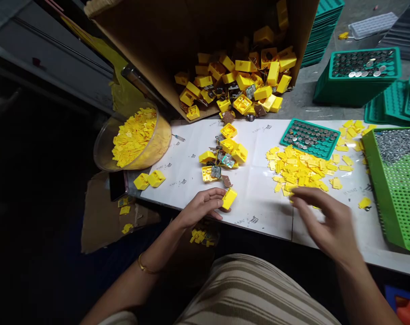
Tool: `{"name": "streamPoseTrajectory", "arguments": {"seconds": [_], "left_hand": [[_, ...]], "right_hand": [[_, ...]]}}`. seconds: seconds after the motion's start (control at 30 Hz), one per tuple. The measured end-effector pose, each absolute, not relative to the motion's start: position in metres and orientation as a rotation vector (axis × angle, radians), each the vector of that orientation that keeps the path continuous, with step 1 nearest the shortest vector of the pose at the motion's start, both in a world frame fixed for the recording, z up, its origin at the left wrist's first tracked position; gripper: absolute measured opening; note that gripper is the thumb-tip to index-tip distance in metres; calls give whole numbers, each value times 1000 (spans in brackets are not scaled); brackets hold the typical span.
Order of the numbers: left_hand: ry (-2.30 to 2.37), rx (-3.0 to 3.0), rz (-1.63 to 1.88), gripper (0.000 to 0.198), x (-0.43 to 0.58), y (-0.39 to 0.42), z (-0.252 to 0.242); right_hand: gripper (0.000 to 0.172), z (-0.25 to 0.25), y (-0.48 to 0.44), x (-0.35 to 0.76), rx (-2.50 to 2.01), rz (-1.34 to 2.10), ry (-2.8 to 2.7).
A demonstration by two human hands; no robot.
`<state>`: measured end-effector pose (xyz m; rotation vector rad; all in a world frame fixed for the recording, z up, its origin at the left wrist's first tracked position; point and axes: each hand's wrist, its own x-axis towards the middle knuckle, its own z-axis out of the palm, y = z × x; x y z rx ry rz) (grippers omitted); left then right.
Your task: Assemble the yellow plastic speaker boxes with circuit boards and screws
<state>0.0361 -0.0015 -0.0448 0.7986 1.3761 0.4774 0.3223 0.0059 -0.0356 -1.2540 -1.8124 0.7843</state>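
My left hand [208, 204] is closed on a small yellow plastic case [229, 199], held just above the front part of the white-covered table. My right hand [326, 221], blurred by motion, hovers at the near edge of a pile of flat yellow plastic covers [299, 168]. Its thumb and forefinger point at the pile; whether anything sits between them cannot be made out. Beyond my left hand lies a cluster of yellow cases [229, 145] with circuit parts and wires. A green tray of round coin-like discs [309, 137] touches the back of the cover pile.
A cardboard box [150, 49] on its side spills yellow cases at the back. On the left stand a clear tub [99, 149] of yellow pieces and two yellow cases [149, 179]. A green perforated basket [404, 189] with small screws is at right, stacked green trays [340, 88] behind.
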Motion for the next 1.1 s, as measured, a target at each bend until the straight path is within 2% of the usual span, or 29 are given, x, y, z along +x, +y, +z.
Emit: {"name": "streamPoseTrajectory", "arguments": {"seconds": [0.07,0.13,0.23,0.33,0.47,0.67,0.97,1.1], "left_hand": [[1240,704,547,45,26,-7,-47],[1113,660,625,45,15,-10,-46],[976,641,732,42,-1,-13,-44],[913,643,713,44,-11,-16,-45],[787,601,704,47,-16,-18,-50],[640,554,882,56,-39,5,-39],[1191,740,719,42,-87,37,-43],[1305,825,538,49,-88,34,-45]], "right_hand": [[16,-48,29,296,-1172,870,-1990],[23,-57,52,265,-1076,962,-2230],[43,-62,71,223,-1012,1103,-2426],[63,-59,71,197,-1019,1060,-2483],[47,-52,72,183,-987,843,-2666],[50,-44,98,181,-1196,630,-2687],[30,-33,132,196,-1593,412,-2445],[30,-32,137,186,-1206,453,-2479]]}}
